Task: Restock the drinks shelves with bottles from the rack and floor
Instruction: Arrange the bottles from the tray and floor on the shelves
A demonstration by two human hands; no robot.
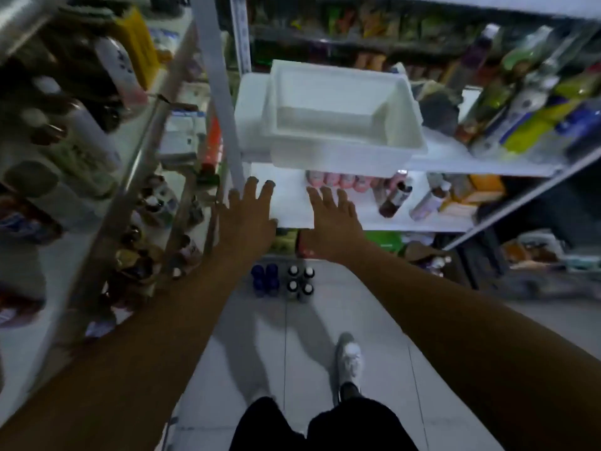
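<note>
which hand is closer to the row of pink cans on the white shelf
Right. The right hand spreads just in front of the pink cans; the left hand is farther left, by the grey upright.

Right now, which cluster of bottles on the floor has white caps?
The four dark bottles on the right; each shows a white cap, while the blue bottles to their left are blue on top.

Head-worn wide-angle camera is looking forward and steeply down past the left hand and right hand toward shelves and floor.
</note>
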